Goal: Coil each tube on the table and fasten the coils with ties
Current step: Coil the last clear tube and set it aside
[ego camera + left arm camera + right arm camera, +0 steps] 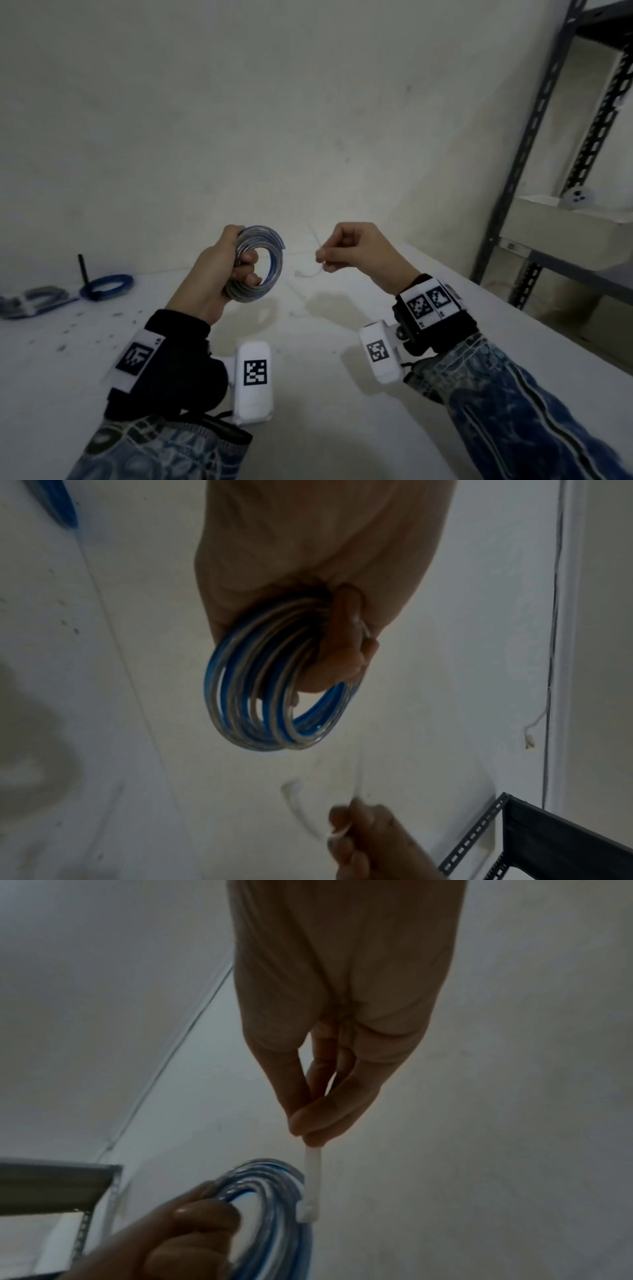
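Note:
My left hand (236,263) grips a coil of clear and blue tube (270,253), holding it upright above the white table (308,377). In the left wrist view the fingers (342,653) curl through the coil (260,702). My right hand (346,250) pinches a white zip tie (308,272) between thumb and forefinger, a short way right of the coil. The right wrist view shows the tie (312,1180) hanging from the fingertips (308,1123), its head beside the coil (274,1199) without a visible loop around it.
Two tied coils lie at the table's far left, a blue one (108,286) and a grey one (37,298), with a black tie end (82,269) sticking up. More white ties (294,294) lie on the table. A metal shelf rack (534,171) stands at the right.

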